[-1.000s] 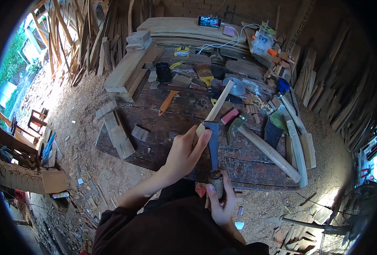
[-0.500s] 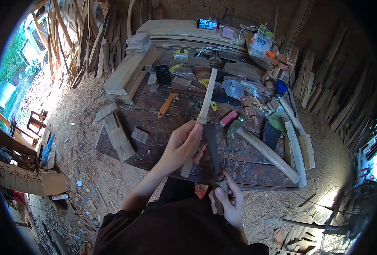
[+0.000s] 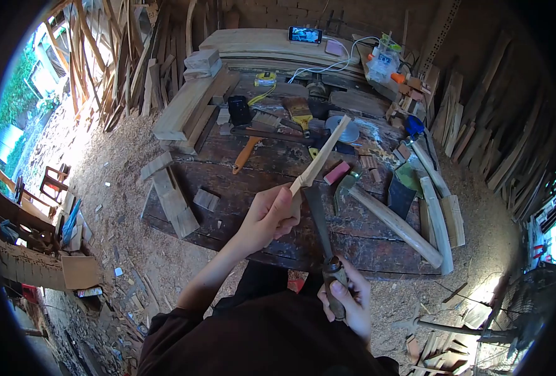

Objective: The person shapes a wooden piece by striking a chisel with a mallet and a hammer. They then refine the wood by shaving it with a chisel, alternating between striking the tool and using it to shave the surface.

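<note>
My left hand (image 3: 270, 216) is closed around the lower part of a pale carved wooden stick (image 3: 328, 149), which slants up and to the right over the workbench (image 3: 253, 194). In my right hand (image 3: 352, 302) is a knife with a round wooden handle (image 3: 336, 304), gripped near the front edge of the bench. Its long dark blade (image 3: 319, 219) points up and away from me, with the tip close beside the stick just above my left hand.
A hammer-like tool with a long wooden handle (image 3: 394, 224) lies on the right. Further back are an orange-handled tool (image 3: 247, 155), a brush (image 3: 300, 114), a pink block (image 3: 336, 172) and a yellow tape measure (image 3: 265, 79). A phone (image 3: 305, 35) stands at the rear.
The stick has tipped to the right, its upper end now lower and further right. My left hand has turned with it. My right hand and the knife have shifted slightly right and down.
</note>
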